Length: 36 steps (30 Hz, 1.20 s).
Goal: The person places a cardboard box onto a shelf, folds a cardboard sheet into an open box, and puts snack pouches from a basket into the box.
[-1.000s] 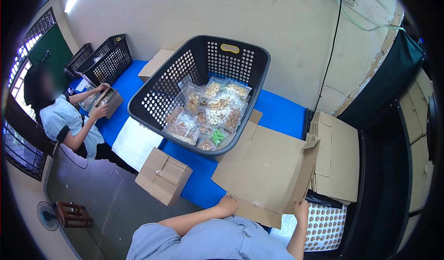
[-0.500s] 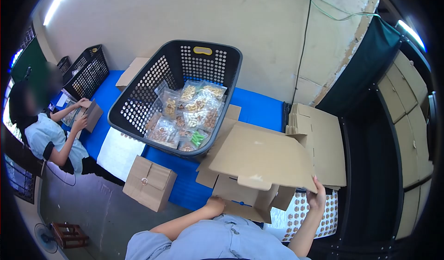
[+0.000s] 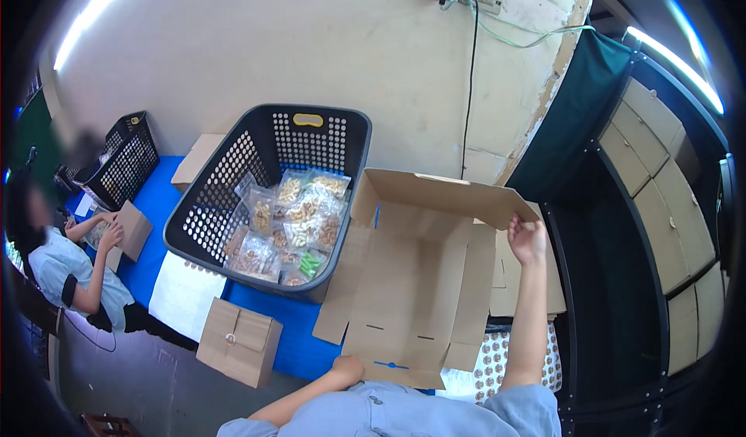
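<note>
Right hand pinching the carton's raised lid, left hand curled at its near corner

At my far left, a person in a pale blue shirt [image 3: 74,270] has both hands at a small box [image 3: 138,231] on the blue table [image 3: 299,336]. Next come a white sheet [image 3: 186,293] and a closed box [image 3: 237,345] with a round sticker, near the table's edge. Behind that stands the dark basket [image 3: 264,283], holding clear packets [image 3: 287,223] of nuts.

My left hand [image 3: 347,370] is loosely curled, knuckles up, at the near left corner of the carton [image 3: 404,281]; I cannot tell whether its fingers grip the cardboard. The carton lies right in front of me, its inside facing up, its lid [image 3: 443,192] raised along the far side.

My right hand [image 3: 527,239] is up at the lid's right corner, fingers bent and closed on the edge. Beyond my forearm are flat cartons [image 3: 505,281], a sticker sheet [image 3: 489,365] below them, and a black shelf [image 3: 602,281].
</note>
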Each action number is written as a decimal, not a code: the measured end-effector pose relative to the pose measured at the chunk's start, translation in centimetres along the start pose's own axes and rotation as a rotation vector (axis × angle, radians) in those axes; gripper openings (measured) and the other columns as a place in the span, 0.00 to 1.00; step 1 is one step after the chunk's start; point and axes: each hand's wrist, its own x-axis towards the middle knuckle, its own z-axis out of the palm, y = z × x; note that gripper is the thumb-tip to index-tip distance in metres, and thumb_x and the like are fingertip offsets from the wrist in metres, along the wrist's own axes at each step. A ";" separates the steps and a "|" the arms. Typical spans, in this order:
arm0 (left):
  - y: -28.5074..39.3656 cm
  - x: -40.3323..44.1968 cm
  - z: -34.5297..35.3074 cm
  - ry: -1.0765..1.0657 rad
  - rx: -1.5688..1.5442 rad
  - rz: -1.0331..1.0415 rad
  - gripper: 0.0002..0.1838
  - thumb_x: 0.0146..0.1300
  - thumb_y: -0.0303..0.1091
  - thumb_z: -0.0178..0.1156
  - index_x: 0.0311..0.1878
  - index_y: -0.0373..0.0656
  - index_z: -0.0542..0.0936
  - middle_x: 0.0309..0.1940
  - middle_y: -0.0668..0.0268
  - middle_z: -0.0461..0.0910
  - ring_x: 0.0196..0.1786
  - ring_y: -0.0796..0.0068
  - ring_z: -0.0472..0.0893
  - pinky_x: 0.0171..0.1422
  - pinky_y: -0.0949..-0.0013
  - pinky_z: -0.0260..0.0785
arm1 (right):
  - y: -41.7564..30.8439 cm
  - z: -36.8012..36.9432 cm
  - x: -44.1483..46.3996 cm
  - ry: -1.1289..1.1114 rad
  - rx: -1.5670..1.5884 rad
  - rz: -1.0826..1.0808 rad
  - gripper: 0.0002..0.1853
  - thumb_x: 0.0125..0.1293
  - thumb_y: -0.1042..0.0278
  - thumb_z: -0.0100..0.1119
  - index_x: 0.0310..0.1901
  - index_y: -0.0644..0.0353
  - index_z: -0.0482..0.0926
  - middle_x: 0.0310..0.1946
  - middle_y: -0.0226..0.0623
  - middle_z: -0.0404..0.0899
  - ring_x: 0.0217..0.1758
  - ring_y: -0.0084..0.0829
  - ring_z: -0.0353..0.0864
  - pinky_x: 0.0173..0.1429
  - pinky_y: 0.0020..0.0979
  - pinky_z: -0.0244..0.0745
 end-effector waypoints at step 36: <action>-10.3 3.4 0.4 0.558 -0.393 -0.491 0.36 0.53 0.40 0.66 0.66 0.45 0.65 0.61 0.49 0.63 0.63 0.44 0.65 0.67 0.53 0.62 | 13.0 -6.3 -0.9 0.270 -1.728 -0.561 0.28 0.63 0.68 0.59 0.64 0.63 0.65 0.62 0.51 0.68 0.67 0.49 0.64 0.71 0.44 0.58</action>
